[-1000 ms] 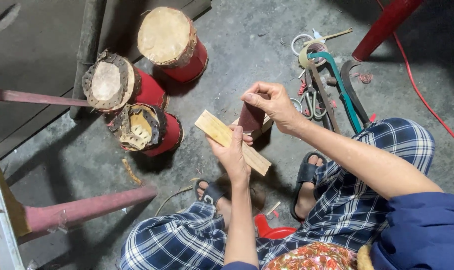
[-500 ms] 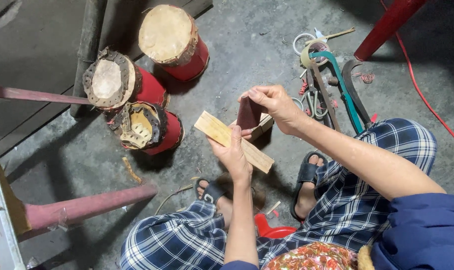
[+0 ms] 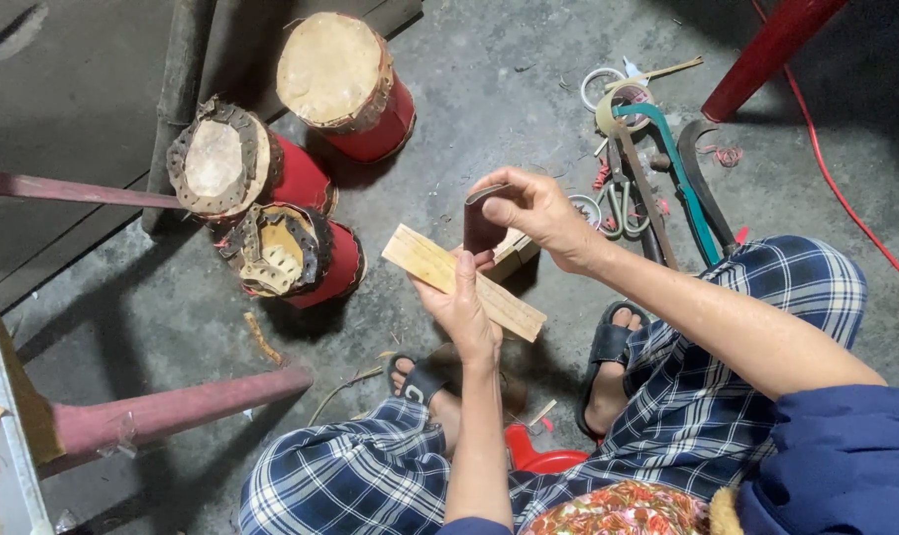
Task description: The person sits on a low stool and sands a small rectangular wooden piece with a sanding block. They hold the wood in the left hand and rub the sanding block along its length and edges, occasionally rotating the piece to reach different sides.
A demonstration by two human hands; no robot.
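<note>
Head view: L hand [image 3: 466,309] gripping wood slat [image 3: 439,269], R hand [image 3: 536,210] pinching dark folded strip [image 3: 482,226], rubbing step underway; next prob. needs steady slat.

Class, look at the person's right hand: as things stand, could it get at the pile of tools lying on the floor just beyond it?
Probably yes. The tools lie on open floor just past the right hand, nothing between them. But that hand already holds a dark folded strip, so its fingers are not free.

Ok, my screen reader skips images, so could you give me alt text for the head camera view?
A seated person's left hand holds a flat wooden slat while the right hand pinches a dark folded strip just above it. Three small red drums stand on the concrete floor to the left, hand tools to the right.
</note>
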